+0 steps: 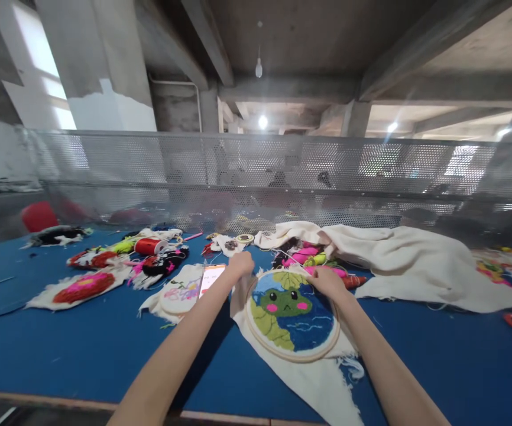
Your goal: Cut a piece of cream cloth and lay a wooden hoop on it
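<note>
While the embroidery hoop (292, 313) with its green frog design lies flat on the blue table (83, 349), my left hand (240, 264) curls closed on the cloth at its far left rim and my right hand (327, 281) pinches the far right rim.

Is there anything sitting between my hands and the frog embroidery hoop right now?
No. Nothing visible does: the left hand rests at the top left rim of the embroidery hoop and the right hand at its top right rim, both touching it.
</note>
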